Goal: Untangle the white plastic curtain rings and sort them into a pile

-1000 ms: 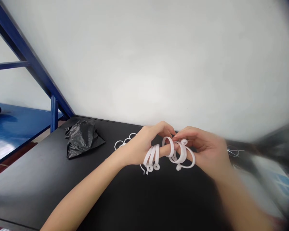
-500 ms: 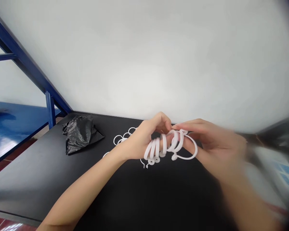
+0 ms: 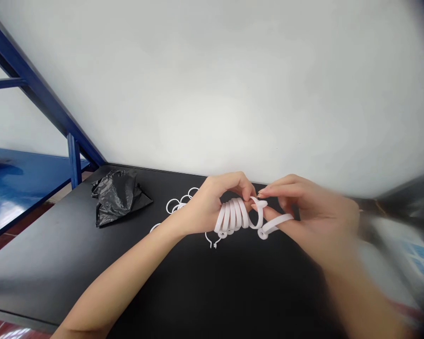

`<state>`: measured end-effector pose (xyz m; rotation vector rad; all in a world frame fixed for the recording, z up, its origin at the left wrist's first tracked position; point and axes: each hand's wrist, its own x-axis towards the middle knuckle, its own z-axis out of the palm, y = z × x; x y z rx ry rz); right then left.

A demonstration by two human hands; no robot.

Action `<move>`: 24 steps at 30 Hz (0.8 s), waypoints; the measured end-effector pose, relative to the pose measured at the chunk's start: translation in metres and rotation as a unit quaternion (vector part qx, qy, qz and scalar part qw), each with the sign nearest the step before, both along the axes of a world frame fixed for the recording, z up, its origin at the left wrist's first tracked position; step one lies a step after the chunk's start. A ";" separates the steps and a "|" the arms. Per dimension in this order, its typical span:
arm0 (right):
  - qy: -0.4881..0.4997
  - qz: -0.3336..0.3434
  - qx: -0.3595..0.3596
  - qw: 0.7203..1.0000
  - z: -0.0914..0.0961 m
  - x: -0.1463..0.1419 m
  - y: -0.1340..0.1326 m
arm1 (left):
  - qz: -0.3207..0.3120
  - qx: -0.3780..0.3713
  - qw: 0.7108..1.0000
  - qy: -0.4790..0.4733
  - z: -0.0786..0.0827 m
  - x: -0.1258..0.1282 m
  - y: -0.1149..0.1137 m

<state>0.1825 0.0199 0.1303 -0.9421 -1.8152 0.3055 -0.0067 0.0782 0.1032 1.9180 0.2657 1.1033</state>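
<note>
Several white plastic curtain rings (image 3: 232, 215) with small eyelets sit side by side around the thumb of my left hand (image 3: 212, 193). Its fingers are curled, the index fingertip meeting the thumb tip. At those tips another curtain ring (image 3: 260, 217) hangs, pinched between the index finger and thumb of my right hand (image 3: 311, 207). One more ring (image 3: 277, 223) is looped around my right thumb, its eyelet pointing down. On the black table (image 3: 212, 287), further curtain rings (image 3: 173, 205) lie partly hidden behind my left wrist, and an open-ended ring (image 3: 212, 240) shows below my left hand.
A crumpled black plastic bag (image 3: 118, 195) lies on the table at the left. A white wall (image 3: 212, 94) stands behind the table. Blue metal framing (image 3: 49, 101) and a blue surface (image 3: 21, 188) are at the far left. Blurred white-and-blue items (image 3: 413, 254) are at the right edge.
The rings on my left thumb now sit closer together in a row. My right hand has drawn slightly away, and the ring on its thumb has turned from face-on to nearly edge-on.
</note>
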 end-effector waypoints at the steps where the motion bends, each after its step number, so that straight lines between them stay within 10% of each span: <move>1: -0.001 0.006 -0.010 1.000 0.001 0.001 0.000 | 0.001 0.006 1.000 -0.006 0.000 0.000 0.000; 11: -0.028 0.147 -0.088 0.985 0.011 0.008 -0.001 | 0.006 -0.004 1.000 -0.006 0.003 0.000 0.001; 19: -0.052 0.011 -0.097 0.994 0.015 0.020 0.002 | -0.025 0.002 1.000 -0.011 0.005 -0.002 0.000; 24: 0.000 0.047 -0.207 0.977 0.016 0.018 0.003 | -0.044 -0.013 0.999 -0.018 0.004 0.000 -0.003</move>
